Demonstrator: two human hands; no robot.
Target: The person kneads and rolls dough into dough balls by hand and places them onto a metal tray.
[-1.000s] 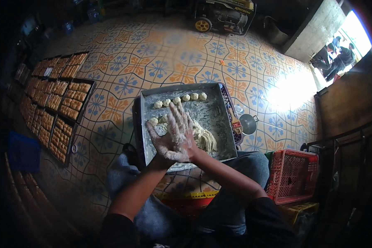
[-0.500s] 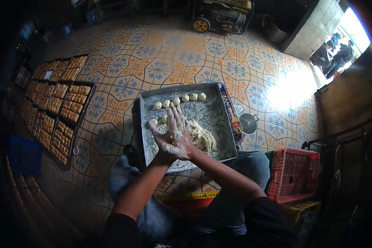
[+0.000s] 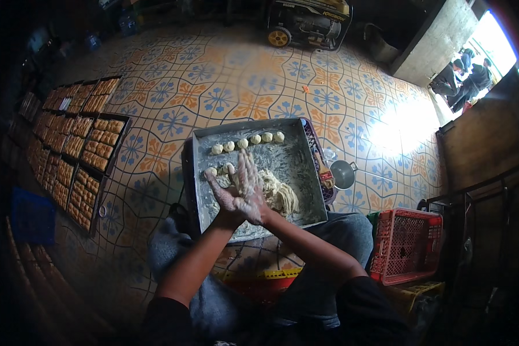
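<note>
My left hand [image 3: 228, 197] and my right hand [image 3: 249, 190], both coated in flour or dough, lie palm to palm over a metal tray [image 3: 197, 150]. Their fingers are stretched out, the left thumb standing apart; anything between the palms is hidden. Inside the tray, a row of pale dough balls [image 3: 255, 139] runs along the back, with a few more [image 3: 212, 172] beside my left thumb. A loose, pale dough mass [image 3: 284, 199] lies right of my hands. A brush [image 3: 324, 176] rests at the tray's right side, near a round metal pot [image 3: 344, 175].
Trays of baked pastry [image 3: 101, 144] cover the floor at left, near a blue crate [image 3: 32, 213]. A red crate [image 3: 406, 247] sits beside my right knee. A generator [image 3: 305, 23] stands at the back. People [image 3: 470, 81] are in the bright doorway [image 3: 493, 37] at upper right.
My hands stay pressed together over the tray, shifting slightly, with the right fingers a little more upright and closer together. The whole view has shifted slightly.
</note>
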